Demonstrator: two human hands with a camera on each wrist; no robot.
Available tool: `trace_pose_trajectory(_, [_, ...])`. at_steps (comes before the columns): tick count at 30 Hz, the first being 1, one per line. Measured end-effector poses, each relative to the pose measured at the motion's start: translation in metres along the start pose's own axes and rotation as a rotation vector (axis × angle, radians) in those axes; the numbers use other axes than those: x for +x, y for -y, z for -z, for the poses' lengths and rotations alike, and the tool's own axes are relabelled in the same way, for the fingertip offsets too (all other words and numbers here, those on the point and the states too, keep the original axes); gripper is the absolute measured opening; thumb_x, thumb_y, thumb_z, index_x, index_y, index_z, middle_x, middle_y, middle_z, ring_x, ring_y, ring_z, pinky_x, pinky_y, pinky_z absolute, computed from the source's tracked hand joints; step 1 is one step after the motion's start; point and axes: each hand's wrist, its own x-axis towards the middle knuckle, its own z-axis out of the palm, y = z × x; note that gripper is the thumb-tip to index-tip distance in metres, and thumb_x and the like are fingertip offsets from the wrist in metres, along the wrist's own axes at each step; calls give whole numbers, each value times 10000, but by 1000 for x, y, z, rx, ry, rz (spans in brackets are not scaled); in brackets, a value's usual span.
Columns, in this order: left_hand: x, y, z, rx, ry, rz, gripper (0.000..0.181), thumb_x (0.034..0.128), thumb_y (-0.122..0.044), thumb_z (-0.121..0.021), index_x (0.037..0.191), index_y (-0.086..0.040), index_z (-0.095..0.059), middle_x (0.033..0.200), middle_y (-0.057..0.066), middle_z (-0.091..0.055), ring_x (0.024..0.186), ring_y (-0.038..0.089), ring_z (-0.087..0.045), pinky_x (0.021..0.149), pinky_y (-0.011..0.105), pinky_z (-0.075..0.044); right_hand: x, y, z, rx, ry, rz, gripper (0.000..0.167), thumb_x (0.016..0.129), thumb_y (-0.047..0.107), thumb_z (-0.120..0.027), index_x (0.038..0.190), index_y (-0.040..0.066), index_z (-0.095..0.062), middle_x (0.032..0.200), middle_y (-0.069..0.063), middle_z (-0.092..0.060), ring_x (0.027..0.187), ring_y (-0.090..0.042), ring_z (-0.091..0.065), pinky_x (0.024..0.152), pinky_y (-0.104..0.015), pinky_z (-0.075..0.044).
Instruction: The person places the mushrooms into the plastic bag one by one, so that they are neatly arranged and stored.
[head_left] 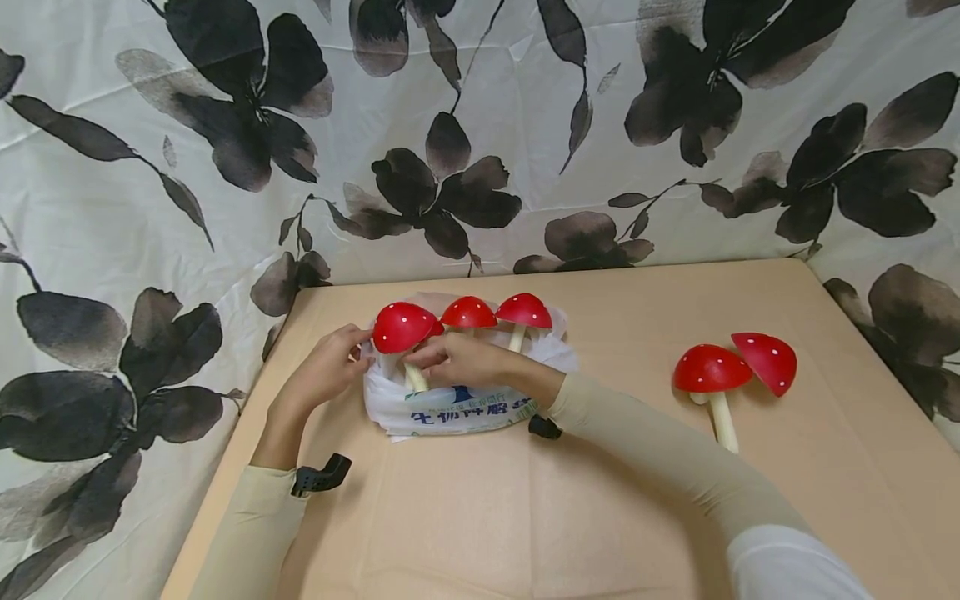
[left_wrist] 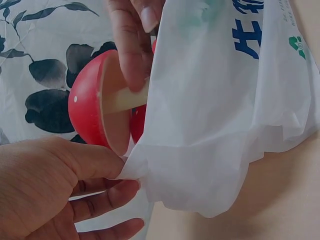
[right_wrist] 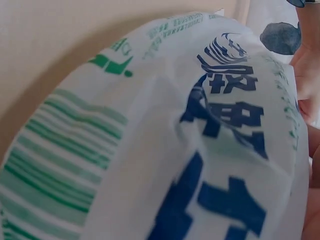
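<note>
White bag [right_wrist: 140,150], blue “生物” lettering [head_left: 431,417]; red mushrooms [head_left: 525,311] inside

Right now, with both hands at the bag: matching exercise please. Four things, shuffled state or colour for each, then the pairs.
Things
1. left hand
2. right hand
3. bag
4. tabletop

State or colour
A. white with blue and green print
B. fingers on the stem of a mushroom
C. plain light brown
D. pinching the bag's edge

Pairs
1-D; 2-B; 3-A; 4-C
</note>
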Motion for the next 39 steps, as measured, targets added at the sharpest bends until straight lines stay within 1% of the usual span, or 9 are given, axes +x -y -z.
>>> trace_pose_trajectory(3, [0, 0, 1, 3, -1, 7, 390, 896, 18, -683, 1264, 132, -620, 1001, 180, -640, 869, 284, -608, 754, 372, -570, 1, -1, 1, -33, 59, 32, 575, 972, 113, -659, 1520, 144, -486, 1495, -26, -535, 1289, -230, -572, 946, -249, -530])
trace_pose_trajectory(8, [1, 2, 2, 6, 2, 4, 440, 898, 24, -680, 1310, 146, -584, 986, 181, -627, 858, 276, -591, 723, 345, -550, 2, -1, 2, -115, 119, 58, 622, 989, 151, -642, 1564, 135, -405, 1571, -49, -442, 1363, -248, -516, 1007, -231, -487])
trace_pose_trajectory(15, [1, 2, 0, 5, -3, 10, 459, 887, 32, -695, 1321, 132, -585, 992, 180, -628, 858, 276, -591, 738, 342, -563, -2, 0, 5, -133, 114, -3, 616, 1000, 136, -620, 1570, 129, -385, 1617, -69, -373, 1394, -277, -486, 1011, -263, -497])
trace_pose_trajectory(20, [0, 1, 0, 3, -3, 19, 450, 886, 36, -693, 1313, 132, -591, 985, 181, -625, 863, 284, -586, 740, 350, -564, -3, 0, 6, -115, 124, 19, 580, 997, 130, -619, 1543, 79, -431, 1520, -121, -468, 1315, -277, -525, 1009, -276, -500])
trace_pose_trajectory(25, [0, 2, 0, 8, 2, 28, 438, 886, 31, -697, 1301, 133, -597, 991, 189, -629, 870, 294, -590, 749, 370, -580, -6, 1, 10, -146, 143, -14, 550, 983, 177, -657, 1506, 109, -501, 1467, -84, -552, 1284, -224, -562, 988, -262, -511])
trace_pose_trajectory(28, [-1, 1, 0, 12, 4, 33, 442, 886, 26, -702, 1305, 125, -599, 999, 187, -634, 874, 295, -593, 761, 386, -588, -8, 6, 17, -152, 52, -83, 410, 965, 177, -689, 1364, 93, -649, 1328, -76, -667, 1165, -210, -624, 914, -285, -553])
trace_pose_trajectory(32, [-1, 0, 1, 20, 3, 33, 451, 887, 21, -702, 1313, 121, -595, 999, 184, -633, 877, 293, -594, 763, 393, -588, -1, 16, 20, -187, -192, -142, 296, 899, 216, -778, 1160, 86, -727, 1116, -68, -722, 990, -205, -634, 797, -288, -580])
trace_pose_trajectory(35, [-1, 0, 1, 18, 3, 29, 449, 890, 15, -699, 1314, 121, -595, 996, 181, -631, 876, 292, -592, 763, 391, -585, 9, 26, 14, -337, -333, -148, 515, 819, 310, -850, 1257, 133, -646, 1219, -43, -646, 1063, -191, -609, 812, -296, -589])
trace_pose_trajectory(39, [0, 1, 0, 19, 4, 13, 435, 896, 9, -692, 1310, 113, -604, 992, 172, -633, 870, 283, -594, 767, 386, -579, 25, 34, 0, -561, -395, -151, 792, 762, 415, -870, 1427, 178, -512, 1376, -54, -513, 1201, -209, -544, 866, -369, -588])
